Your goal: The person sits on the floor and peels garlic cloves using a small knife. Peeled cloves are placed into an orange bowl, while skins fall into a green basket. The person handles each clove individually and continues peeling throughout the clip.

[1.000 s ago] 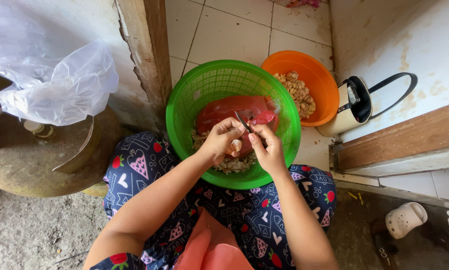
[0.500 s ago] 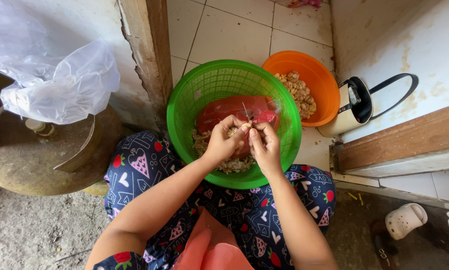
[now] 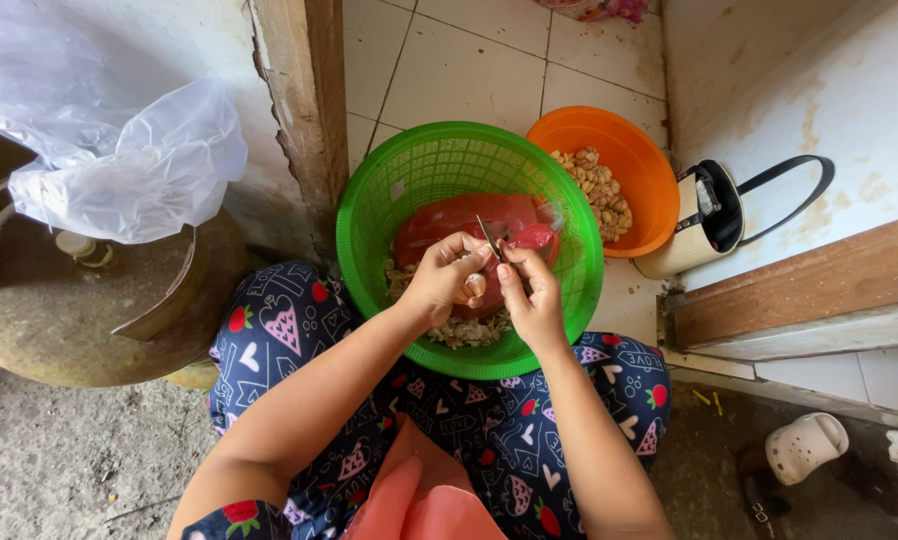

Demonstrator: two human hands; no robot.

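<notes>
A green mesh basket (image 3: 414,170) rests on my lap, holding a red plastic bag (image 3: 439,222) and a heap of pale peelings (image 3: 464,330). Over the basket my left hand (image 3: 444,280) pinches a small pale clove (image 3: 477,285). My right hand (image 3: 531,295) grips a small knife (image 3: 489,238), its blade pointing up beside the clove. The two hands touch each other. An orange bowl (image 3: 639,175) with several peeled cloves (image 3: 594,185) stands just behind the basket to the right.
A handbag with a black strap (image 3: 714,215) leans by the wall on the right. A metal drum (image 3: 89,310) under a clear plastic bag (image 3: 119,150) stands at left. A wooden post (image 3: 304,100), tiled floor, a wooden step (image 3: 799,285) and a white shoe (image 3: 804,447) surround me.
Both hands stay over the basket; they shifted slightly as the knife works at the clove, the blade now standing more upright between the fingers.
</notes>
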